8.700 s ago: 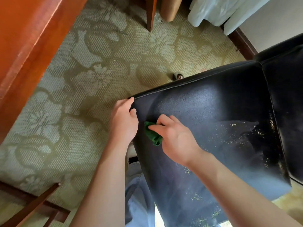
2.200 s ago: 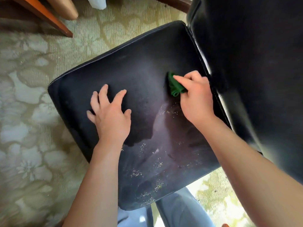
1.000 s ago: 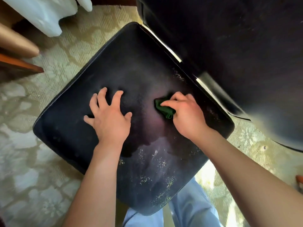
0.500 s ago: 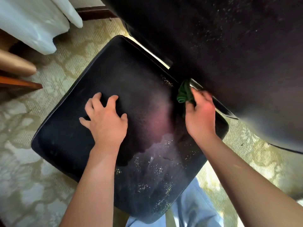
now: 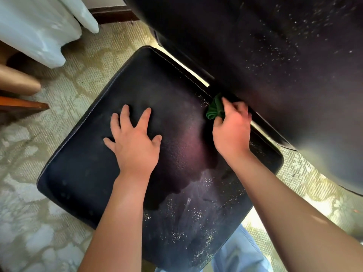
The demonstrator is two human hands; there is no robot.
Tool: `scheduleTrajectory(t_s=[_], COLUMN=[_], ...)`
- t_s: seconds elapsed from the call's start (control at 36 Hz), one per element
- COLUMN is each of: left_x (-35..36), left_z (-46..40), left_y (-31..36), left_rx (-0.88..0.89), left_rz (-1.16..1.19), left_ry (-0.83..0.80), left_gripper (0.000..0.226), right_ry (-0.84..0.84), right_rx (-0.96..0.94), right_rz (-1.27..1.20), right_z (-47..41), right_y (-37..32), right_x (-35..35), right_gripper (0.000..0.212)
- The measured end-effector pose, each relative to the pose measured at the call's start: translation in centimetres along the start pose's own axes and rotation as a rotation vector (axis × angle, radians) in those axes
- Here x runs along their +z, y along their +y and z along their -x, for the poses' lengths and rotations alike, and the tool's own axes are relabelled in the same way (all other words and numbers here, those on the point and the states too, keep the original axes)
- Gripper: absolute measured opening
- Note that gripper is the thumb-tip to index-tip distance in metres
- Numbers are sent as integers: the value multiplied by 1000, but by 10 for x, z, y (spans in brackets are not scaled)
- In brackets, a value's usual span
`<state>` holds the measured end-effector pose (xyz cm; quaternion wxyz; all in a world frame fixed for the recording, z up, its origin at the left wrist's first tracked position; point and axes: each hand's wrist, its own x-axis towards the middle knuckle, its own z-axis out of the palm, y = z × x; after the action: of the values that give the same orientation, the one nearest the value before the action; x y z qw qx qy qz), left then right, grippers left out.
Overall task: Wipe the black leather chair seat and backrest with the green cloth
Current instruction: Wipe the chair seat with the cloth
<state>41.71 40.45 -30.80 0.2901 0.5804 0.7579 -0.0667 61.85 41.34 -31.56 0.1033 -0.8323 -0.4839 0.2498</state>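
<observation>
Since half a second ago my right hand (image 5: 231, 132) barely shifted, one green cloth (image 5: 214, 107) pinched in curled fingers at the seam where seat (image 5: 94, 169) meets backrest (image 5: 275, 55). Head view, only one: two hands, left hand (image 5: 135, 142) flat on the seat, fingers spread. One chair, patterned carpet (image 5: 29, 222) below, white fabric (image 5: 39, 26) top left.

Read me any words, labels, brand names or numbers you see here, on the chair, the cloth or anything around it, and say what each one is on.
There is no readable text in this view.
The black leather chair seat and backrest show only pale specks and stitching.
The green cloth, gripped by the right hand, is plain.
The carpet carries a floral pattern only.
</observation>
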Motion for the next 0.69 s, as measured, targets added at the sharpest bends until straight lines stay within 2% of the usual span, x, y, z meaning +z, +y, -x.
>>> scheduleTrajectory(t_s=[0.22, 0.42, 0.53, 0.56, 0.69], left_x=[3, 1, -1, -1, 0], left_z=[-1, 0, -2, -2, -3], left_y=[0, 1, 2, 2, 4], left_rx=[-5, -7, -10, -12, -10], left_rz=[-30, -52, -62, -60, -58], left_ry=[5, 22, 24, 21, 27], left_gripper=[73, 73, 75, 75, 74], right_ry=[-118, -350, -475, -444, -73], right_rx=[-161, -354, -374, -383, -464], right_rz=[-19, 27, 69, 70, 106], right_z=[-11, -5, 4, 7, 8], right_y=[7, 5, 2, 1, -16], right_x=[-6, -14, -20, -22, -24], right_gripper=[56, 62, 62, 61, 71])
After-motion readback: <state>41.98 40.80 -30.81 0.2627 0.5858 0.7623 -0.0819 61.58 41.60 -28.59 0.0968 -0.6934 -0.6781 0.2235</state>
